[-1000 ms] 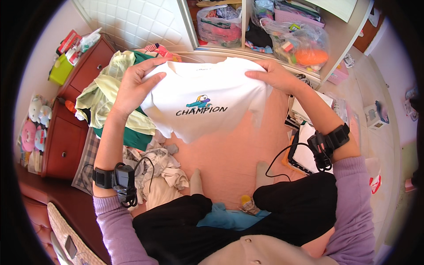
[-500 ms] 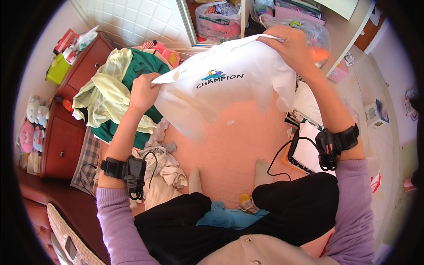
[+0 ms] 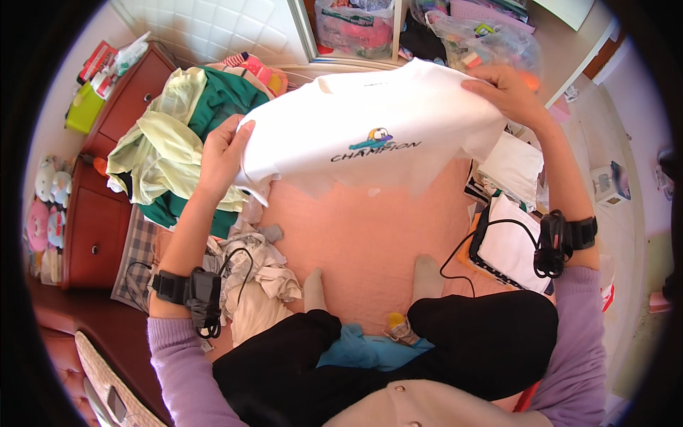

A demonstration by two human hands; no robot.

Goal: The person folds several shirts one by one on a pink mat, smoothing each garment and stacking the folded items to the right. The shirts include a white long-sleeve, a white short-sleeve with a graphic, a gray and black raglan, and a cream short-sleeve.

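A white T-shirt (image 3: 363, 121) with a small colourful cartoon print and dark lettering hangs stretched out between my hands, above the pink bed cover (image 3: 348, 235). My left hand (image 3: 224, 153) pinches its left side near the sleeve, thumb on top. At the other side, near the right sleeve, my right hand (image 3: 509, 92) grips the cloth between thumb and fingers. The neckline lies toward the far side, and the lower edge droops toward me. Both forearms carry black strapped devices with cables.
At left lies a heap of yellow and green clothes (image 3: 167, 142), with crumpled pale clothes (image 3: 260, 267) nearer me. Folded clothes (image 3: 509, 238) are stacked at right. A red-brown cabinet (image 3: 107, 213) borders the left; plastic bags (image 3: 491, 46) sit on the far shelves. Blue cloth (image 3: 370, 347) lies between my legs.
My hands have spread wider apart, the right one moving right and a little nearer. The T-shirt is pulled flatter, and its print has shifted right and slightly nearer.
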